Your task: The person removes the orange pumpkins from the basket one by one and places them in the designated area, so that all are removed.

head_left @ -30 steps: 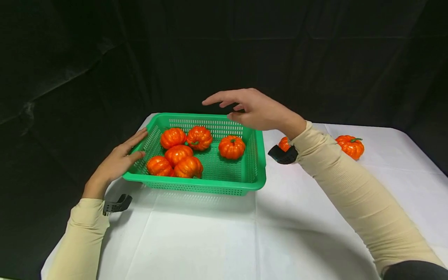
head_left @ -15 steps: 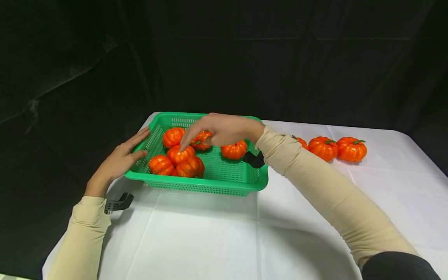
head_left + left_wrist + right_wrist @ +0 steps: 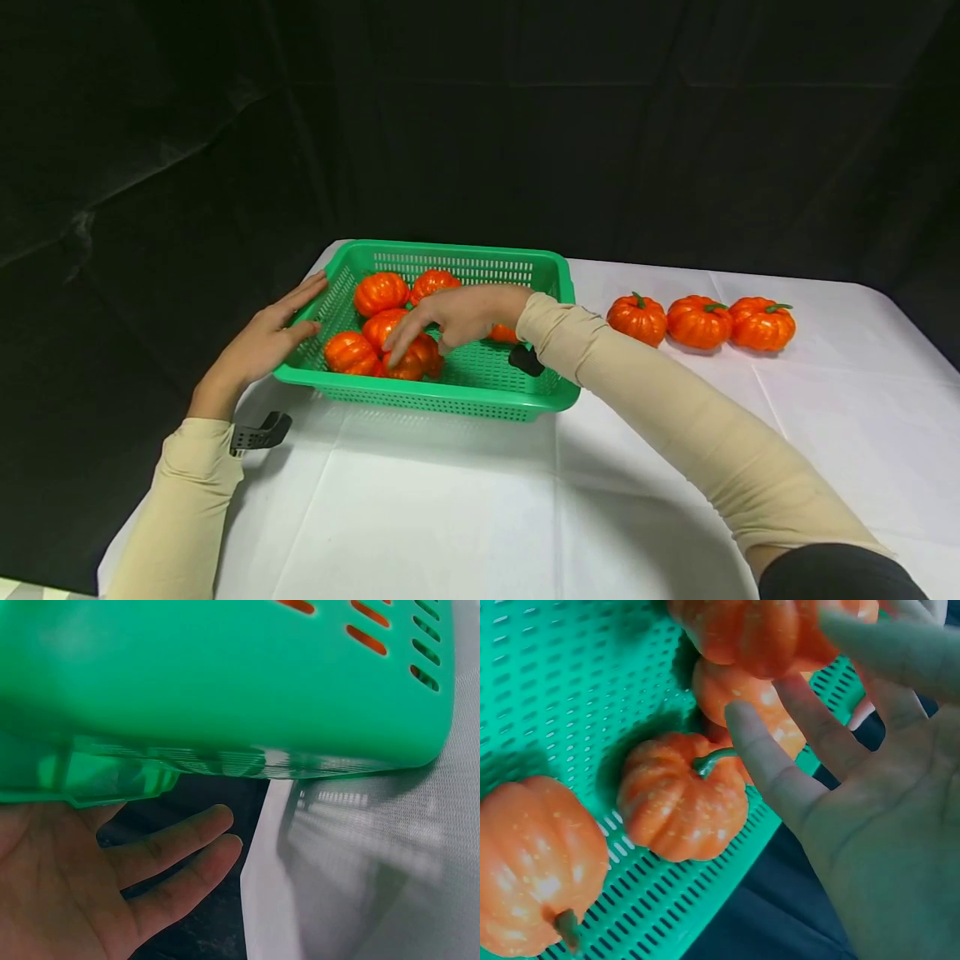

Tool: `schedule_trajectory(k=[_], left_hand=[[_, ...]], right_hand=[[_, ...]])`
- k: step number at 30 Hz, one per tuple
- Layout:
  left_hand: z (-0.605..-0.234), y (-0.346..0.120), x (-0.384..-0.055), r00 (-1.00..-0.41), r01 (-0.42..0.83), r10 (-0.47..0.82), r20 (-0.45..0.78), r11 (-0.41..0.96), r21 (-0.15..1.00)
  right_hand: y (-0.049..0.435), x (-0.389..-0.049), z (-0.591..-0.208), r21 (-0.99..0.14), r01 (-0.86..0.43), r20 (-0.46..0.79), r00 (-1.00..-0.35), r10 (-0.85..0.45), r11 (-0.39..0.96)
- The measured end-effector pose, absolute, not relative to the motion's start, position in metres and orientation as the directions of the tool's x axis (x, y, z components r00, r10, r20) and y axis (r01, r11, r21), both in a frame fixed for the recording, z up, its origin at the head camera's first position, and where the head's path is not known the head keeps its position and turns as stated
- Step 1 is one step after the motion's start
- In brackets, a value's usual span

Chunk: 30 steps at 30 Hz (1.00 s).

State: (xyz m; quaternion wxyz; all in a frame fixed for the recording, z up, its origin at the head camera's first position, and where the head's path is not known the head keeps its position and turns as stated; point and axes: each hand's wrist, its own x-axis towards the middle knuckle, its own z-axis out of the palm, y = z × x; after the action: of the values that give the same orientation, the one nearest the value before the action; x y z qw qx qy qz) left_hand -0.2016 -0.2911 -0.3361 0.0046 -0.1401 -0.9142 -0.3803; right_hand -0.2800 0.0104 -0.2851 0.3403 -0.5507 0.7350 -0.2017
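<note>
A green slotted plastic basket holds several small shiny orange pumpkins, one of them at its back left corner. My left hand lies along the basket's left side, fingers extended; in the left wrist view its palm is up against the rim. My right hand reaches down over the front pumpkin, with its fingers spread. In the right wrist view the thumb overlaps that pumpkin, and the other fingers stand apart, not curled round it. Another pumpkin is partly hidden behind the right hand.
Three more pumpkins stand in a row right of the basket: a left one, a middle one and a right one. A white cloth covers the table. A black curtain hangs behind it.
My right hand has come down and to the left, from above the basket's back right corner into the basket, over the front pumpkin. The left hand stays at the basket's side.
</note>
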Motion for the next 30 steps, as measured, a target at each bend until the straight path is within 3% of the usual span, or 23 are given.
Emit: schedule_trajectory(k=[15, 19, 30], left_hand=[[-0.335, -0.291, -0.201, -0.958, 0.266, 0.261, 0.116, 0.669, 0.694], [-0.334, -0.292, -0.202, -0.957, 0.271, 0.262, 0.122, 0.664, 0.697], [-0.339, -0.295, -0.201, -0.958, 0.265, 0.264, 0.112, 0.662, 0.701]], right_hand=[[0.013, -0.275, -0.300, -0.557, -0.679, -0.427, -0.261, -0.866, 0.479], [0.013, -0.275, -0.302, -0.559, -0.696, -0.403, -0.248, -0.881, 0.451], [0.030, -0.282, -0.306, -0.595, -0.695, -0.270, -0.301, -0.915, 0.404]])
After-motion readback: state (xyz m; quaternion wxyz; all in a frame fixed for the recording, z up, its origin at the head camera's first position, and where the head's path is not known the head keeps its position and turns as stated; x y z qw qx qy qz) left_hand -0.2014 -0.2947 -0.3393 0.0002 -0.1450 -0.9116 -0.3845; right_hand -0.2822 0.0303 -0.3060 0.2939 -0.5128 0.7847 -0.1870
